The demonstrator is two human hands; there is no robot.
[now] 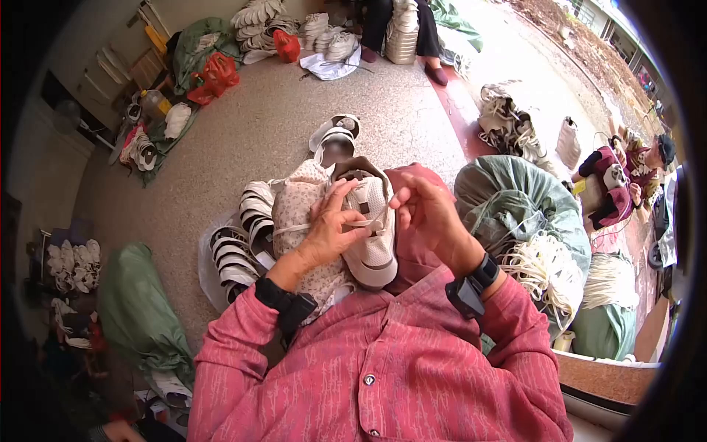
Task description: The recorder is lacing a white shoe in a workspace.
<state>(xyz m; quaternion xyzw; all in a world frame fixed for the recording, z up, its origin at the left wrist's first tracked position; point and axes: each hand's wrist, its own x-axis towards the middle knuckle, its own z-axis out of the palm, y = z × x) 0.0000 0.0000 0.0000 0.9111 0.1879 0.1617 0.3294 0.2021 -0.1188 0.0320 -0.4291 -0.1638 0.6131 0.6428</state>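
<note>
A white-and-beige sneaker (pixel 376 257) rests on my lap, its rounded toe toward me and its brown-lined opening away from me. My left hand (pixel 333 230) lies against its left side, fingers curled over the tongue and eyelets, gripping it. A thin pale shoelace (pixel 361 223) crosses the shoe beside the left thumb. Just off the shoe's right side, my right hand (pixel 434 225) is raised with thumb and fingers bent together in a pinch; whatever lies between them is too small to make out. A floral cloth (pixel 295 208) covers my left leg.
Nested stacks of shoe uppers (pixel 234 259) stand left of my legs, with another stack (pixel 337 140) ahead. To the right, a green sack (pixel 515 184) bears a bundle of white laces (pixel 546 269). Another person (pixel 615 180) sits at far right; a green bag (pixel 140 306) stands left.
</note>
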